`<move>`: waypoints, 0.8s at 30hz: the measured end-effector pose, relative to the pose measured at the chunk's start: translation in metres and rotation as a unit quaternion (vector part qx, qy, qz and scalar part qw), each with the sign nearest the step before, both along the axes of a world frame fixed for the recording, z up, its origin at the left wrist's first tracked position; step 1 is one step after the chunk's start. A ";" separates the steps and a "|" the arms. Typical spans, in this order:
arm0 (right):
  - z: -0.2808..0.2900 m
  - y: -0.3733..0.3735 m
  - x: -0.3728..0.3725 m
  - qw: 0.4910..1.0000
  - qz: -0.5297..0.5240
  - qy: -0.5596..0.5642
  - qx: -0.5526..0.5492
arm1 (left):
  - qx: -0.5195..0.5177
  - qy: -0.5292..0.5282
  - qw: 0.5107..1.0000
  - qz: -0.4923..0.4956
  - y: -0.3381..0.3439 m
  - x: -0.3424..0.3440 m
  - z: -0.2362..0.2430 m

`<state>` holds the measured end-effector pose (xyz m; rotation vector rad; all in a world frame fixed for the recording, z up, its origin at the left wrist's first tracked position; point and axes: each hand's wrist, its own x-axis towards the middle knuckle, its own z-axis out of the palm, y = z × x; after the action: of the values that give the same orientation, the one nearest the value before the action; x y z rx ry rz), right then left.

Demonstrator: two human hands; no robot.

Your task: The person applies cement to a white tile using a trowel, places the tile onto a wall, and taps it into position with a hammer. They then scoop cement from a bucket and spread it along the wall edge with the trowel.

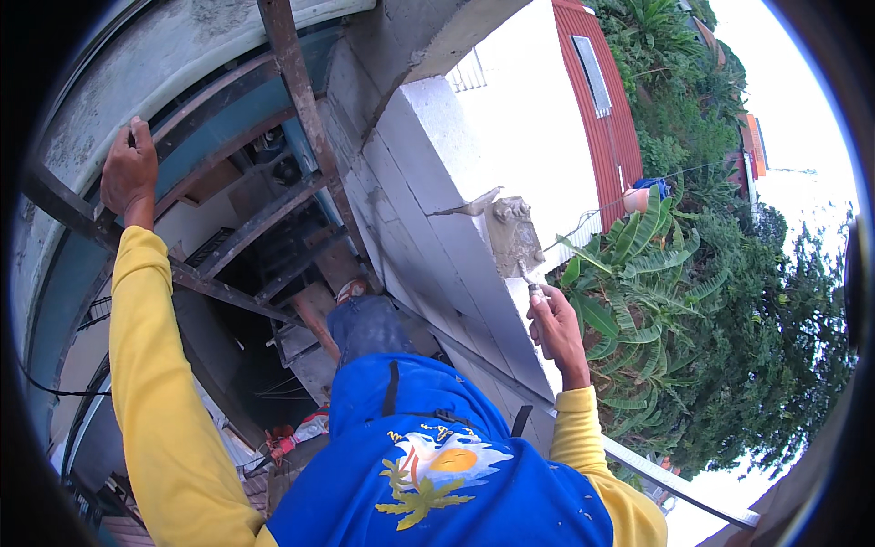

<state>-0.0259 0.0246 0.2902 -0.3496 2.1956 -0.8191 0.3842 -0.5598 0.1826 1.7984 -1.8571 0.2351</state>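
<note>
Trowel, blade grey, mortar-caked

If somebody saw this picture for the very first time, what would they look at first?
Probably the bright blue shirt with yellow sleeves, at the bottom middle. Next might come the right hand, right of the middle, holding a trowel with grey mortar. The left hand is at the upper left, near dark bars.

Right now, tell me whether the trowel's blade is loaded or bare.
Loaded: a lumpy grey paste covers much of the blade of the trowel, which the right hand holds by its handle.
</note>
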 end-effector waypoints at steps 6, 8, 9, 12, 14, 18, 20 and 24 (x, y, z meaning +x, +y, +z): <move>-0.026 0.006 -0.028 0.967 0.165 0.193 0.018 | 0.021 0.015 0.999 0.020 0.013 -0.014 0.012; -0.031 -0.009 -0.040 0.964 0.148 0.220 0.024 | 0.013 0.012 1.000 0.020 0.012 -0.010 0.010; -0.031 -0.014 -0.049 0.961 0.143 0.232 0.033 | 0.008 0.011 1.000 0.019 0.010 -0.009 0.009; -0.033 -0.011 -0.065 0.942 0.146 0.299 0.032 | 0.010 0.016 1.000 0.002 0.003 -0.002 0.002; -0.019 -0.020 -0.051 0.979 0.055 0.197 0.023 | 0.009 0.013 1.000 0.006 0.007 -0.002 0.005; -0.025 -0.010 -0.028 0.998 -0.011 0.039 -0.042 | -0.010 0.005 1.000 0.006 0.012 -0.004 0.008; -0.028 -0.013 -0.011 0.999 -0.003 0.019 -0.051 | 0.031 0.003 0.999 0.009 0.015 -0.008 0.013; -0.052 -0.008 0.024 0.991 0.048 0.105 -0.072 | 0.018 0.000 1.000 0.002 0.008 -0.008 0.007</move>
<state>-0.0019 0.0164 0.2379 -0.6340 2.2980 -0.9242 0.3757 -0.5518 0.1899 1.8261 -1.8700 0.2036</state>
